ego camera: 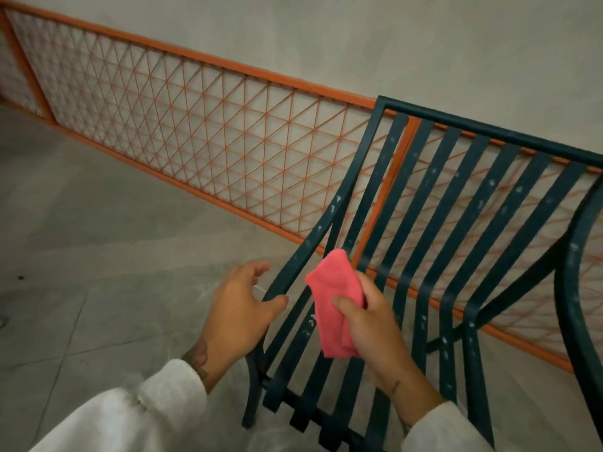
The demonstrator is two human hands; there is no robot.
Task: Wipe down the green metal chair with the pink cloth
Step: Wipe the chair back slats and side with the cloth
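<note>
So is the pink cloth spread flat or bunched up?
Bunched: the pink cloth hangs folded, gripped in the right hand.

Chairs: one, the green metal chair point(489, 132) on the right of the frame.
Back slats: seven slats point(434, 172), as far as the right edge lets me count.
Armrests: two, one armrest point(303, 252) at centre and one at the right edge point(571, 288).
Cloths: one pink cloth point(332, 288), lower centre.
Hands: two, the left hand point(241, 308) and the right hand point(368, 318).
Sleeves: two white sleeves point(130, 415), bottom left and bottom right.
Orange mesh panels point(195, 125): three, each seen in part.
</note>
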